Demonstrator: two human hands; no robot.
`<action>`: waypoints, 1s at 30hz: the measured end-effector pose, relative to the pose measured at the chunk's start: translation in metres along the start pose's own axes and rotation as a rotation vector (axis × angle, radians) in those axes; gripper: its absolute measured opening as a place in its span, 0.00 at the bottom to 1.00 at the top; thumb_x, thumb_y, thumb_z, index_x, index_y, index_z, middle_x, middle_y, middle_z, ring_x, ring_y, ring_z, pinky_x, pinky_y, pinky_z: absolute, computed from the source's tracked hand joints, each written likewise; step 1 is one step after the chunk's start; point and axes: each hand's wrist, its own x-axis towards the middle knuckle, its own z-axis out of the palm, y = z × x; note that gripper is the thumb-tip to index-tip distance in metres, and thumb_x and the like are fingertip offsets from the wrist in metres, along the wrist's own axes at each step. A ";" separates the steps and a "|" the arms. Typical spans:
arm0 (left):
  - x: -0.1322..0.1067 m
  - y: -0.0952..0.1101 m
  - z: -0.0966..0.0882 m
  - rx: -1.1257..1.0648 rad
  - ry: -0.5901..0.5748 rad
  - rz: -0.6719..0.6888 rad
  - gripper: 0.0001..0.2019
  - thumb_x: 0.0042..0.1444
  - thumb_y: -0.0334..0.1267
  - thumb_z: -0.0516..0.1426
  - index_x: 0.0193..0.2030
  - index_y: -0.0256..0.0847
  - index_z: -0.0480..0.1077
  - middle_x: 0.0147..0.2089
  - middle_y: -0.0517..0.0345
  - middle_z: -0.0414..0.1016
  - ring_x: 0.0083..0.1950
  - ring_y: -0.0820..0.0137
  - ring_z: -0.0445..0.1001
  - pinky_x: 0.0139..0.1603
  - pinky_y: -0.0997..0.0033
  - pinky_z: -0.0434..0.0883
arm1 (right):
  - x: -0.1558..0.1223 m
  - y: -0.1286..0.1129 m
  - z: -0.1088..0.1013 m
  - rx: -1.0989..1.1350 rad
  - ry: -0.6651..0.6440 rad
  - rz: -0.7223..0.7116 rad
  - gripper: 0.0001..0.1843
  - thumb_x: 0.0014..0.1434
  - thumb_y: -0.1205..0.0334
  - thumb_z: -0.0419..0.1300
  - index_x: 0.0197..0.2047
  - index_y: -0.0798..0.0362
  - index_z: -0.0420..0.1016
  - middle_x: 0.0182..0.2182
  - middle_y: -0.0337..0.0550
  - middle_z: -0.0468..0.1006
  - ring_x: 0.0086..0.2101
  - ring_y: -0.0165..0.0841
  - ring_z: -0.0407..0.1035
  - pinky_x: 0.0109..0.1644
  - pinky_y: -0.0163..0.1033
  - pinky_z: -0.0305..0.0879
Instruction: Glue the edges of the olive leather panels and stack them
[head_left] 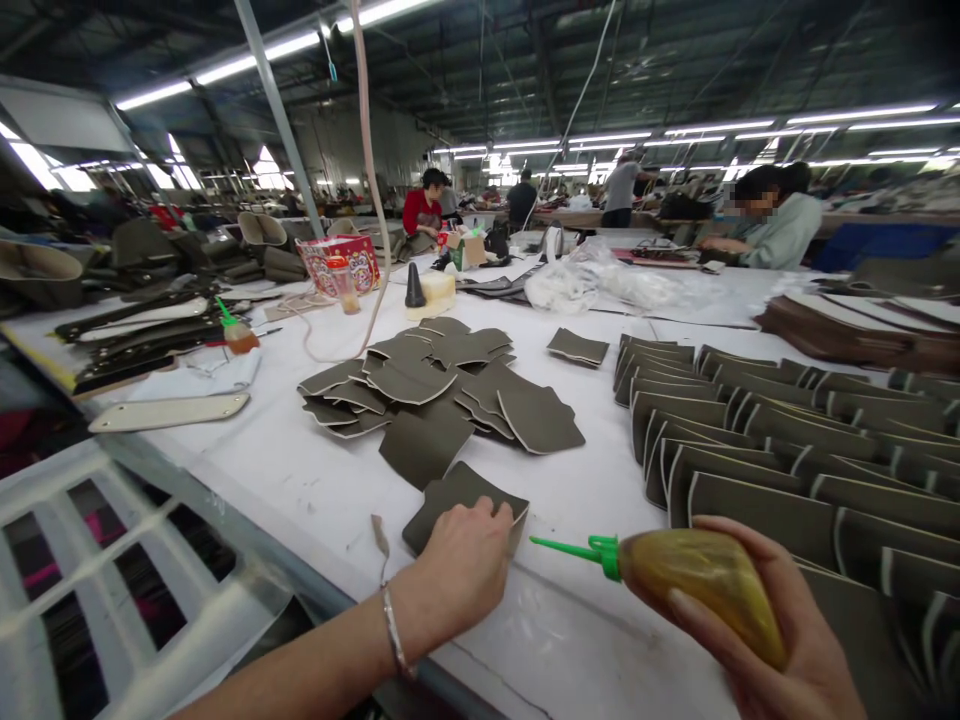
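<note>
My right hand [780, 610] is wrapped round a soft squeeze bottle [697, 580] of amber glue, its green nozzle pointing left over the table. My left hand [465, 560], a silver bangle on the wrist, has its fingers curled over the right edge of a dark olive leather piece [442, 500]. That piece lies at the near side of a loose heap of similar pieces [412, 380]. The nozzle tip is a short gap to the right of my left fingers, not touching the piece. My left fingertips are partly hidden.
Rows of pale-edged leather pieces [735, 440] stand overlapping on the right. A small spatula [380, 540] lies by my left wrist. A second glue bottle [238, 332] and a pale strap [169, 412] are at left; a black cone [415, 287] and plastic bags [592, 275] behind. Other people sit farther back.
</note>
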 end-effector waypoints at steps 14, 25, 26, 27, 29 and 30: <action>0.003 -0.013 -0.004 -0.041 0.025 0.100 0.27 0.51 0.31 0.50 0.59 0.48 0.69 0.40 0.52 0.79 0.38 0.58 0.78 0.37 0.63 0.70 | 0.012 -0.011 0.023 -0.267 -0.140 -0.197 0.28 0.53 0.45 0.69 0.54 0.42 0.67 0.46 0.41 0.73 0.40 0.40 0.74 0.45 0.40 0.71; 0.004 -0.016 -0.004 -0.116 0.008 0.087 0.28 0.51 0.33 0.50 0.60 0.50 0.69 0.43 0.52 0.79 0.42 0.56 0.78 0.41 0.59 0.72 | 0.016 -0.003 0.021 -0.257 -0.171 -0.224 0.26 0.54 0.48 0.69 0.53 0.42 0.68 0.43 0.40 0.75 0.36 0.39 0.75 0.40 0.39 0.71; 0.004 -0.016 -0.005 -0.124 0.004 0.085 0.28 0.51 0.33 0.50 0.60 0.50 0.69 0.43 0.52 0.79 0.43 0.56 0.77 0.41 0.59 0.72 | 0.017 -0.004 0.021 -0.253 -0.163 -0.211 0.26 0.54 0.48 0.69 0.53 0.42 0.68 0.44 0.39 0.75 0.37 0.39 0.74 0.42 0.39 0.71; 0.005 -0.016 -0.005 -0.129 0.000 0.084 0.28 0.51 0.33 0.50 0.60 0.50 0.69 0.43 0.52 0.78 0.43 0.56 0.77 0.42 0.59 0.72 | 0.017 -0.004 0.021 -0.247 -0.158 -0.193 0.26 0.54 0.48 0.69 0.53 0.42 0.68 0.45 0.39 0.74 0.38 0.39 0.74 0.43 0.39 0.70; 0.005 -0.016 -0.006 -0.139 -0.006 0.080 0.28 0.51 0.33 0.50 0.60 0.50 0.69 0.44 0.52 0.78 0.44 0.56 0.77 0.43 0.59 0.72 | 0.016 -0.004 0.021 -0.233 -0.154 -0.169 0.25 0.54 0.47 0.68 0.53 0.42 0.68 0.45 0.39 0.73 0.38 0.39 0.73 0.43 0.39 0.69; 0.005 -0.016 -0.005 -0.144 -0.006 0.079 0.28 0.51 0.33 0.50 0.60 0.50 0.69 0.44 0.52 0.78 0.44 0.56 0.77 0.43 0.59 0.72 | 0.016 -0.004 0.021 -0.225 -0.161 -0.167 0.25 0.53 0.47 0.69 0.52 0.42 0.68 0.44 0.39 0.73 0.38 0.39 0.73 0.42 0.39 0.69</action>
